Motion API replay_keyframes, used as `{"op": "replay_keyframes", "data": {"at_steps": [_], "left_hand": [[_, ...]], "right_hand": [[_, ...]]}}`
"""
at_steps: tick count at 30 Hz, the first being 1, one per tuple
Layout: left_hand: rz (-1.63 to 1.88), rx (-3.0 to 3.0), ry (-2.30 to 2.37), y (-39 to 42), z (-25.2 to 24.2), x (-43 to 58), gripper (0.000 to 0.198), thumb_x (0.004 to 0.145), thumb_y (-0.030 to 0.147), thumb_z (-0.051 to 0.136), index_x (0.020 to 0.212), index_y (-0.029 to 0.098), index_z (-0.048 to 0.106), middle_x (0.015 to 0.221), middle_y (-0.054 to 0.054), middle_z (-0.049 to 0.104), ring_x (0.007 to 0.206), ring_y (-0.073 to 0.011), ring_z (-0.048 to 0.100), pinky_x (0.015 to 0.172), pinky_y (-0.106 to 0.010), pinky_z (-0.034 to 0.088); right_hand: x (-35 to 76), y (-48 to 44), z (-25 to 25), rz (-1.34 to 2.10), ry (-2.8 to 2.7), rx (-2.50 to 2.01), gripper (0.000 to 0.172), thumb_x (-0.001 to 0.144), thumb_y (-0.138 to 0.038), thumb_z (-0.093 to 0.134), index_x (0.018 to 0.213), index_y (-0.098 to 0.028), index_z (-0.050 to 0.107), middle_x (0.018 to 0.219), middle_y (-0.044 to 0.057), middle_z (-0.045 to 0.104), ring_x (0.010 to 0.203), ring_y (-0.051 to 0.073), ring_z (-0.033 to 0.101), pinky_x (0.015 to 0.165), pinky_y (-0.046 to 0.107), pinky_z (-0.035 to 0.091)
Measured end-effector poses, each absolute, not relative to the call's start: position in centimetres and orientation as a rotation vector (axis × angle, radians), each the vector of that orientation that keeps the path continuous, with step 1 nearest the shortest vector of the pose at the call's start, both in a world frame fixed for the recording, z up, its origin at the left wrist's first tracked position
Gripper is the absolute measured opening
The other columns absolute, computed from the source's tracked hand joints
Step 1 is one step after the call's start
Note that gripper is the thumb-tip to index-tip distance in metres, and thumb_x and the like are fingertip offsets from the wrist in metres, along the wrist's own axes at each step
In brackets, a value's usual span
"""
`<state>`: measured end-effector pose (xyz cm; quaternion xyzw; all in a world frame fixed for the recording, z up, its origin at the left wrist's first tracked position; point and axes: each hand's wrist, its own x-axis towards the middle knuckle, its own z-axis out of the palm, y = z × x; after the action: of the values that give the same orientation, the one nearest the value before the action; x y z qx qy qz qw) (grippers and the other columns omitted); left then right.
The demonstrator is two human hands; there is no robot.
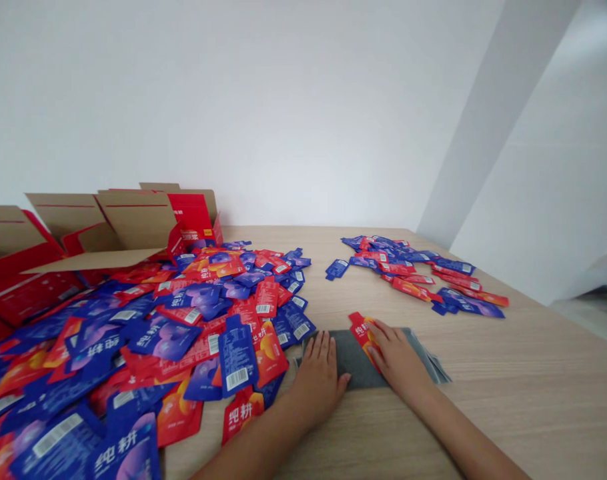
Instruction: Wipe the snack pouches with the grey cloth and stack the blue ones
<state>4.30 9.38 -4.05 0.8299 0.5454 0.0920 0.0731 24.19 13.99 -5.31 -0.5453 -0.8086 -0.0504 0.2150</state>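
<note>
My left hand (319,370) lies flat, its fingers stretched over the left end of a stack of thin dark grey sheets or bags (349,360) on the table. Across that stack slants a red spouted pouch (362,332) with white characters and an orange fruit print. Its shaped top points away from me. My right hand (396,353) is closed on the right side of this pouch, thumb and fingertips on its face, which hides part of it. Left of my left hand, a blue pouch (237,357) shows its barcode, beside a red pouch (269,353).
A large heap of red and blue pouches (168,333) spreads over the table's left side. Opened red cardboard boxes (133,223) stand behind it at the left. A smaller scatter of pouches (398,257) lies at the back right of the wooden table (523,387). A white wall (308,120) rises behind.
</note>
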Motion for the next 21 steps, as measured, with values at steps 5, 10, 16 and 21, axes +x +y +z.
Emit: {"op": "replay_keyframes", "data": {"at_steps": [5,10,16,21], "left_hand": [[0.37,2.458,1.65,9.4,-4.1,4.3,0.056,0.088,0.031,0.031,0.136,0.002,0.03,0.143,-0.02,0.028,0.133,-0.0272,0.021,0.107,-0.044,0.023],[0.357,2.452,1.642,9.7,-3.9,4.1,0.06,0.079,0.01,0.027,0.138,-0.002,0.022,0.145,-0.019,0.023,0.134,-0.0225,0.02,0.107,-0.039,0.025],[0.213,2.512,1.669,10.0,-4.5,4.3,0.058,0.078,0.008,0.03,0.135,-0.003,0.029,0.142,-0.022,0.027,0.133,-0.0264,0.02,0.108,-0.041,0.022],[0.13,2.581,1.665,10.0,-4.7,4.2,0.06,0.078,0.009,0.03,0.136,-0.004,0.024,0.144,-0.022,0.024,0.134,-0.0267,0.017,0.108,-0.04,0.021]], "right_hand": [[23.3,12.1,-2.2,0.109,-2.127,-1.217,0.041,0.088,-0.025,0.035,0.128,-0.02,0.043,0.118,0.011,0.055,0.105,0.022,0.052,0.092,0.039,0.044],[21.6,11.3,-3.7,0.28,-2.237,-1.139,0.046,0.092,-0.031,0.033,0.136,-0.019,0.034,0.133,0.011,0.046,0.123,0.02,0.041,0.101,0.038,0.037],[20.5,11.9,-5.4,0.227,-2.599,-1.3,0.047,0.093,-0.032,0.027,0.139,-0.026,0.03,0.146,0.003,0.029,0.136,0.02,0.02,0.107,0.047,0.023],[21.8,12.7,-5.1,0.064,-2.569,-1.562,0.047,0.091,-0.029,0.03,0.138,-0.023,0.034,0.146,0.006,0.028,0.135,0.022,0.022,0.106,0.047,0.025]]}}
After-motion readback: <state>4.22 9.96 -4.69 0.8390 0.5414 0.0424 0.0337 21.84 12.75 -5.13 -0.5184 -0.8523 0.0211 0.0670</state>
